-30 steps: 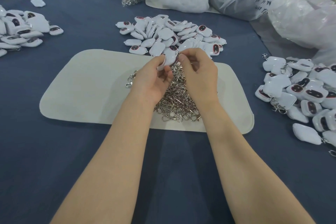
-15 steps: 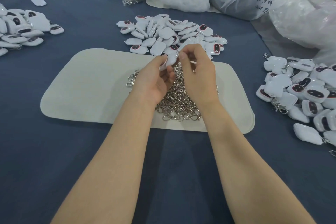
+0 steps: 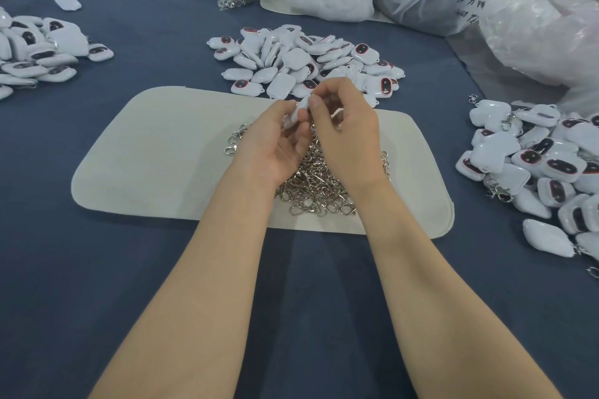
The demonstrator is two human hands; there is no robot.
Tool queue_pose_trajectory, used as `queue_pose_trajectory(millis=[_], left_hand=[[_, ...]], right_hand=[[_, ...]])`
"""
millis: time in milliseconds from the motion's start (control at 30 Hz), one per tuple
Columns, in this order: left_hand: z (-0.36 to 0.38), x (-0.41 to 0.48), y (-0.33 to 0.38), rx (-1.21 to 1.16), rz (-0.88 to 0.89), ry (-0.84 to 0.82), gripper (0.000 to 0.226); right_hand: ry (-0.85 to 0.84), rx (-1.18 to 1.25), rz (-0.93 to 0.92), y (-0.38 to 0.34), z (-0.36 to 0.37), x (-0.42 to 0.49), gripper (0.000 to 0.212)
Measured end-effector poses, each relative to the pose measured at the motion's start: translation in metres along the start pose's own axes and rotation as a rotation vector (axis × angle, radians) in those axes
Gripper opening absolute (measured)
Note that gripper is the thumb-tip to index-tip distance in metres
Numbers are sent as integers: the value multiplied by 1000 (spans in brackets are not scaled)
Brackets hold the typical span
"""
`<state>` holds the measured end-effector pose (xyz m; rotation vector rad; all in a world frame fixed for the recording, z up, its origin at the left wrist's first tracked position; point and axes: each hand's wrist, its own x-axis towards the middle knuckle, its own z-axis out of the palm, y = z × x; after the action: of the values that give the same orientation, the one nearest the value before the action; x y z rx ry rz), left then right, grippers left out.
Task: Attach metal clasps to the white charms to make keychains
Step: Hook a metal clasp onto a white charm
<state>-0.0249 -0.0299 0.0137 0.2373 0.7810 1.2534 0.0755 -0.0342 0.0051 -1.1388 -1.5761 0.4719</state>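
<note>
**Head view.** A white charm [image 3: 295, 114] is held up over the clasp heap [image 3: 319, 186]. It is pinched low down by the fingers [image 3: 286, 111] of the L hand [image 3: 275, 149]. Its upper end is nipped by thumb and forefinger of the R hand [image 3: 351, 139], the other R fingers being curled.

Vs. 1 s ago:
- The R fingertips have been drawn in onto the charm's top end.
- The L palm has been turned up more.
- The charm itself has hardly been shifted.

Judged from this, a clasp is being worked into the charm's loop, i.e. mid-attachment, not done. Whether a clasp is actually in the R pinch can't be made out. There is poss. a small glint there, but it is too blurred.

**Edges/room:**
- The heap lies on the mat [image 3: 146, 159], directly under both wrists, and bare mat is left to the L of it.
- The loose charm pile [image 3: 291, 58] is set just past the mat's far edge, near the knuckles.
- Finished keychains [image 3: 534, 168] are heaped well apart to the R on the surface [image 3: 97, 285]. Bare blue cloth is seen btw. them and the mat edge, so a drop-off that way looks unobstructed.
</note>
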Motion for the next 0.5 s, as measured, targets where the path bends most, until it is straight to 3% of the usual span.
queue_pose_trajectory(millis=[267,500], left_hand=[[3,-2,-1,0,70,15,8],[6,-3,-11,646,698,104,15]], right_hand=[[76,-26,30,0,1,0,6],[66,-174,47,7,-5,2,9]])
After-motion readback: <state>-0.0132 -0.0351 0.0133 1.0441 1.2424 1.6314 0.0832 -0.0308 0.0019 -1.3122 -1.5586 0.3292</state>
